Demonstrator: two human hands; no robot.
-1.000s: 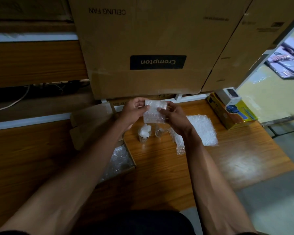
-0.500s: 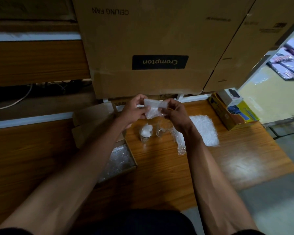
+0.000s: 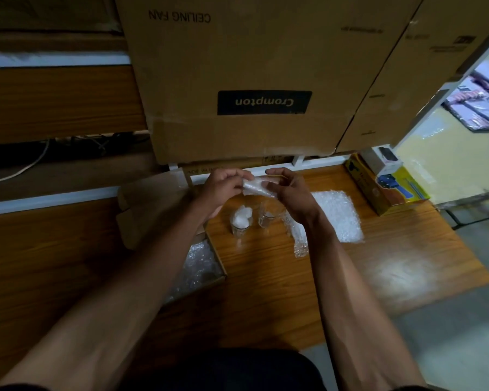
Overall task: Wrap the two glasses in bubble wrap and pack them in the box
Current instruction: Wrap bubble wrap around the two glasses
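A: Both hands are up over the counter (image 3: 266,292), pinching one small piece of bubble wrap (image 3: 257,187) between them — left hand (image 3: 223,190) on one end, right hand (image 3: 290,194) on the other, fingers curled round it.

B: And the glasses?

A: Standing just below the hands: the stuffed glass (image 3: 240,221) has white padding inside, and the empty glass (image 3: 267,215) is right beside it. The open box (image 3: 201,266), lined with wrap, sits to the left.

B: So what's the risk?

A: I'd judge a lowered wrist could knock either glass over, since they're bare and close together. The strip of wrap (image 3: 298,238) lies under the right forearm, and dragging it might tug the empty glass.
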